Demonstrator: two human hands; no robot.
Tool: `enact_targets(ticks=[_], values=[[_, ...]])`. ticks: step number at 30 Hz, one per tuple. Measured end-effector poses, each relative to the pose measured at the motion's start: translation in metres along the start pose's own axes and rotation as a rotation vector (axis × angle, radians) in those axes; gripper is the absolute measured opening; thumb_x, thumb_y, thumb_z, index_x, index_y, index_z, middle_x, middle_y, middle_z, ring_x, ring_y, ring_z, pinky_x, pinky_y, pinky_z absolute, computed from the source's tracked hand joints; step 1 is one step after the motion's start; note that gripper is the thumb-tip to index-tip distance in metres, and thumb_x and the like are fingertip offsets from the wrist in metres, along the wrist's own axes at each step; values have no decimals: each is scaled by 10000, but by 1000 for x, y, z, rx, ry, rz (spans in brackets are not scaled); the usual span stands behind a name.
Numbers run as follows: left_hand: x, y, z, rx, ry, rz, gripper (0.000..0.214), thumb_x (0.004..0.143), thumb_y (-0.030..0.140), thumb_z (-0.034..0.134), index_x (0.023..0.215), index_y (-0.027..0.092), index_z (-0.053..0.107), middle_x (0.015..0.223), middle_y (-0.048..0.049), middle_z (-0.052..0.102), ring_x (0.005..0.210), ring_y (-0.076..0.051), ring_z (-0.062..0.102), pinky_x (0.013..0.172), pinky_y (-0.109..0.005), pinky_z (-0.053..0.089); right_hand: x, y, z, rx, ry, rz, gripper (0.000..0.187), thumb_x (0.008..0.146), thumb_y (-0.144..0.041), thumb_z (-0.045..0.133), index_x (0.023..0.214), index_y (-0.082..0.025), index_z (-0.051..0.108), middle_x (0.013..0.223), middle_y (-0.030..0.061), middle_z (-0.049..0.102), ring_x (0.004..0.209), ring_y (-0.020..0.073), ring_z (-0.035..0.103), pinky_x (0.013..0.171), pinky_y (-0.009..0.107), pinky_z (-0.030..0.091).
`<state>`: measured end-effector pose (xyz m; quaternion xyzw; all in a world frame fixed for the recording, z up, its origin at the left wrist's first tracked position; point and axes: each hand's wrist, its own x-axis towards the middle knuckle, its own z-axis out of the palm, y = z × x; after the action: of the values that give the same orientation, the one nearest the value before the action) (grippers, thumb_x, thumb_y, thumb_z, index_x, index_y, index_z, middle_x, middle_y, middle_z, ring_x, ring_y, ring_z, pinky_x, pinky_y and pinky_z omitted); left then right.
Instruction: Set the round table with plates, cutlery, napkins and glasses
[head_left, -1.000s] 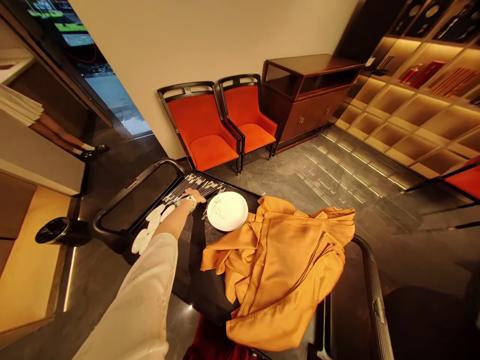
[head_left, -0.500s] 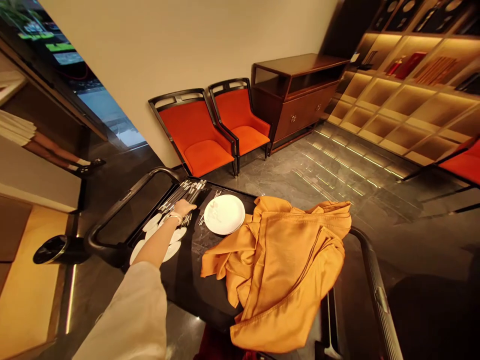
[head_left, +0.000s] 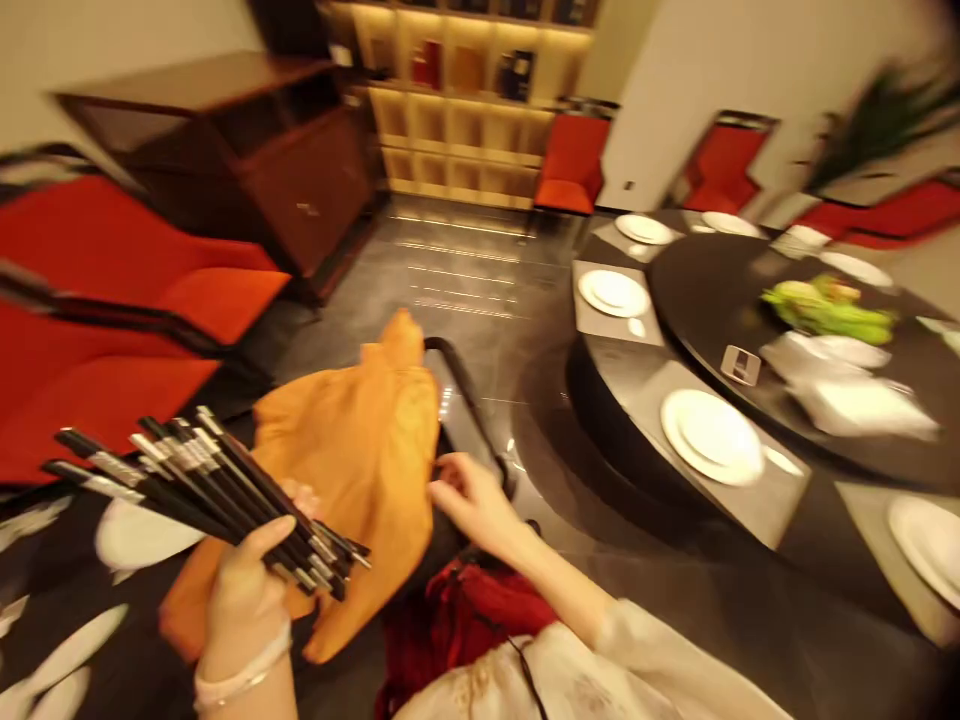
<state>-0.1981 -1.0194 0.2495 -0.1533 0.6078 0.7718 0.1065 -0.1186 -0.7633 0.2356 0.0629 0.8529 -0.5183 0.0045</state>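
A thick bundle of dark chopsticks (head_left: 217, 490) with silvery bands is gripped in my left hand (head_left: 247, 590), held tilted above the cart. Beneath and beyond it lies a heap of orange cloth (head_left: 352, 420). My right hand (head_left: 476, 505) is by the cloth's right edge, its fingers loosely bent and apart; blur hides whether they touch the fabric. A white plate (head_left: 142, 535) rests on the black cart top (head_left: 127, 670), partly behind the chopsticks. White spoon-like pieces (head_left: 79, 645) lie at the lower left.
To the right stands a round table with place mats and white plates (head_left: 712, 437). Its dark turntable (head_left: 682, 270) carries greenery (head_left: 825, 308) and a white bundle (head_left: 855, 390). Red chairs (head_left: 217, 300) and a wooden cabinet (head_left: 300, 190) line the left. A black cart handle (head_left: 472, 400) rises ahead.
My left hand has lifted a bundle of chopsticks off the cart. My right hand has come into view beside the orange cloth. The view has swung right, bringing in the round table.
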Motion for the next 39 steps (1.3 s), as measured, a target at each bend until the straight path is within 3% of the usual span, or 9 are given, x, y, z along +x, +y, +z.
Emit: enact_targets(ticks=[2,6,9,12,19,23,28,34,39], values=[[-25,-53,102,-104,-165,-162,250,499,277,677,744,257,635,690,-2,583,606,-174,574,539,-308,540,-9,3,-35,-35,-85,-35,398,856,-514,511,1124,-220,512,804,16,630,648,143,569,549,237,384],[-66,-147,278,-65,-378,-319,175,531,246,707,699,233,662,703,7,654,701,-180,644,639,-277,543,-59,59,-145,-159,17,129,287,913,-465,431,991,-191,465,698,16,566,560,138,529,486,225,269],[-92,-190,367,-16,-536,-461,160,508,209,735,648,198,660,656,3,667,644,-177,643,591,-265,514,-103,109,-217,-55,151,280,193,937,-393,395,929,-200,406,636,-12,513,532,130,501,487,214,260],[-116,-216,428,10,-645,-647,170,499,202,747,637,156,659,607,0,661,527,-140,600,522,-250,481,-134,144,-259,116,391,349,162,934,-364,394,890,-208,388,693,-18,510,597,119,503,539,205,325],[-113,-251,528,27,-909,-934,257,575,210,674,822,155,633,602,23,594,485,-105,558,512,-246,503,-139,211,-306,818,750,380,277,873,-484,474,905,-219,399,572,-99,414,382,44,281,375,160,234],[-65,-258,572,7,-906,-926,312,556,111,670,858,158,608,666,37,563,575,-72,563,581,-194,523,-140,276,-347,911,1153,443,374,825,-514,526,1028,-207,460,576,-110,345,374,16,177,344,141,147],[28,-244,606,86,-849,-817,369,502,112,711,856,154,617,682,39,546,596,-76,549,579,-199,543,-178,350,-402,694,1709,550,370,786,-443,538,1048,-203,434,611,-94,455,365,24,303,346,153,253],[130,-216,636,315,-733,-682,376,473,88,692,831,162,604,704,38,555,621,-85,556,584,-195,556,-206,353,-437,628,1981,445,365,726,-312,521,1069,-195,472,643,-54,585,357,47,396,365,185,305],[154,-214,669,212,-741,-652,336,501,98,660,815,177,572,677,55,506,598,-63,523,604,-174,542,-224,345,-460,773,1994,346,294,741,-354,487,904,-135,599,691,28,626,352,31,322,361,212,232]])
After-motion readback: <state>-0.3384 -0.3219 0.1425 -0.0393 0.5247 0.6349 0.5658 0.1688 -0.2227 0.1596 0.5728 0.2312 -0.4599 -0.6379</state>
